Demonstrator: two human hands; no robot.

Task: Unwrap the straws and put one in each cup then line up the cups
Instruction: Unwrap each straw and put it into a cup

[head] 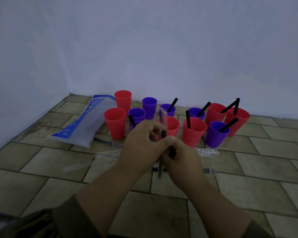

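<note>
1. Both hands meet just in front of the cups [193, 129], left hand [143, 140] touching right hand [181, 157].
2. Left grip pinches the black straw [163, 134] near its top, while the right grip curls round it lower down.
3. The clear wrapper [163, 115] pokes up over a red cup's rim.
4. The cups crowd the wall [162, 48] edge, and several hold straws.
5. A bag [86, 124] lies left of the cups.
6. Bare floor [248, 177] opens right of and in front of them.
</note>
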